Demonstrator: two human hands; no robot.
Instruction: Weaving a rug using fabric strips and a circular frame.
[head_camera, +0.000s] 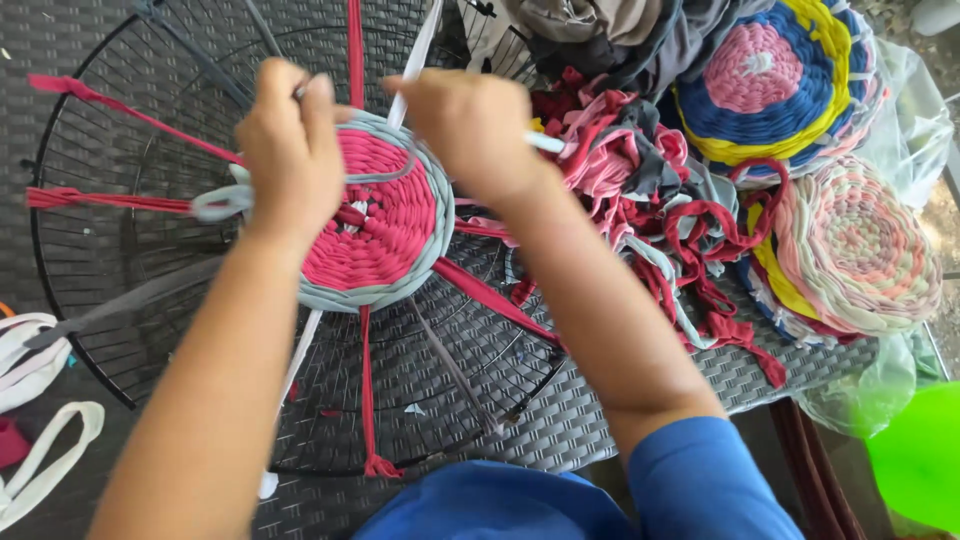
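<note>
Both hands work at the top edge of a round woven mat (385, 215), pink at its middle with a grey-blue border, which sits at the centre of a black wire hoop frame (80, 250) lying on the grey wicker worktop (590, 420). The left hand (290, 150) has its fingers pinched together on a grey fabric strip (222, 200) at the mat's rim, and the right hand (475, 125) is closed on a pale strip (545, 143). Right of the frame lie a heap of red and grey fabric strips (650, 200) and two finished round mats (855, 250).
</note>
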